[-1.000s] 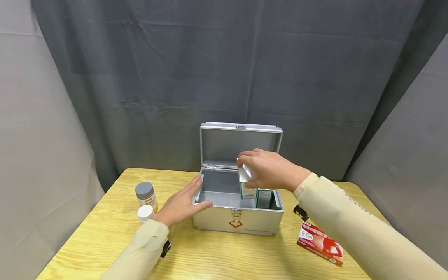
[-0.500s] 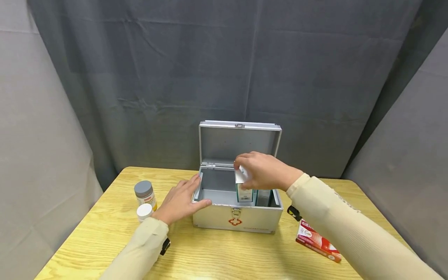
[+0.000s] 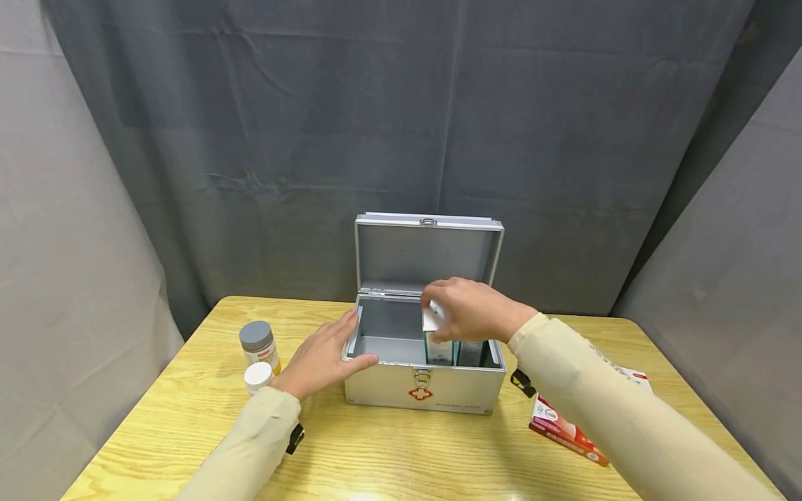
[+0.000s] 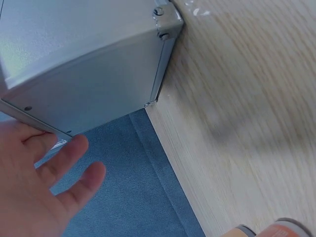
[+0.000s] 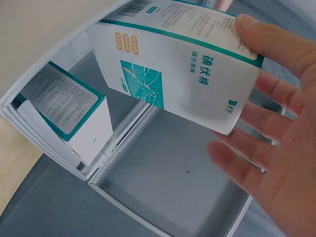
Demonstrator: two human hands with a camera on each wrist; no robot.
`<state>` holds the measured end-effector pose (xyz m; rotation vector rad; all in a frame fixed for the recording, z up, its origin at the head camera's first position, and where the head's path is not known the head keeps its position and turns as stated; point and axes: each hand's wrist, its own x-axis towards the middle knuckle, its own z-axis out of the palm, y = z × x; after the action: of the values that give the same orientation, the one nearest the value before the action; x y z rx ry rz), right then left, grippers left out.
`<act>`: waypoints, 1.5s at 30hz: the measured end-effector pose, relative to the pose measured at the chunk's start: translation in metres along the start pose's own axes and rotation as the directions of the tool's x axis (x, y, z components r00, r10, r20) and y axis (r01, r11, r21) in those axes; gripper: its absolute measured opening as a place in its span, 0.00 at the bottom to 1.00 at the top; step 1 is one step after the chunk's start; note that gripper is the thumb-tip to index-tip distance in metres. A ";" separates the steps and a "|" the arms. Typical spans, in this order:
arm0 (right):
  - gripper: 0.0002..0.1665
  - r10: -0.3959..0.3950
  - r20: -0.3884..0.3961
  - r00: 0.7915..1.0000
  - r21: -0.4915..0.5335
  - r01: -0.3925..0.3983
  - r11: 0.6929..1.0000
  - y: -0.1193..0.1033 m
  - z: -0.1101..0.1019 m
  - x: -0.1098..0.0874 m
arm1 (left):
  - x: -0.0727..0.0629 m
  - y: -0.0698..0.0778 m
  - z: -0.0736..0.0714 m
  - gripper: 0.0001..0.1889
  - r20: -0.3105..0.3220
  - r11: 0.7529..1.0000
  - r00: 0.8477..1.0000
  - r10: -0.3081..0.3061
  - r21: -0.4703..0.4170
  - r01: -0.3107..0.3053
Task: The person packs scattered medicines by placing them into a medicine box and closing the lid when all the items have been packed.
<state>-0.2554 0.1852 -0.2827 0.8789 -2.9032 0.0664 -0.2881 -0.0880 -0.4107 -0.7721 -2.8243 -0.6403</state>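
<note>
An aluminium first-aid case (image 3: 381, 386) with a red cross stands on the table, its lid (image 3: 407, 257) raised. My right hand (image 3: 473, 306) grips the top end of a white and teal carton (image 5: 168, 64), thumb on one face and fingers on the other. The carton's lower part is inside the case, behind the front wall. Beside it, at the case's right end, a similar carton (image 5: 64, 98) stands upright. My left hand (image 3: 321, 362) rests at the left rim, fingers extended, thumb by the front edge; in the left wrist view its fingertips touch the case's edge.
Left of the case stand a grey-capped bottle (image 3: 257, 341) and a white-capped bottle (image 3: 258, 376). A red and white medicine box (image 3: 567, 433) lies at the right, partly under my right forearm. Another white box (image 3: 635, 378) shows behind that forearm. Grey curtains hang behind the table.
My right hand has lowered the carton further into the case. More of the second box behind the right forearm now shows. My left hand stays at the left rim.
</note>
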 end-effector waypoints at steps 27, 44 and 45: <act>0.23 -0.025 0.121 0.992 0.050 0.019 0.999 -0.007 0.024 0.017 | -0.006 -0.003 0.001 0.51 0.008 1.000 1.000 -0.014 -0.012 0.014; 0.24 -0.050 0.131 0.990 0.090 0.038 0.995 0.002 0.045 0.005 | -0.002 -0.001 0.001 0.50 -0.034 0.999 0.999 0.026 0.048 -0.024; 0.24 -0.053 0.128 0.990 0.088 0.042 0.995 0.002 0.045 0.004 | -0.002 -0.001 0.000 0.50 -0.031 0.999 0.999 0.025 0.041 -0.023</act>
<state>-0.2645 0.1815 -0.3266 1.0021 -3.0173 0.1344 -0.2873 -0.0895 -0.4117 -0.7806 -2.7860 -0.5850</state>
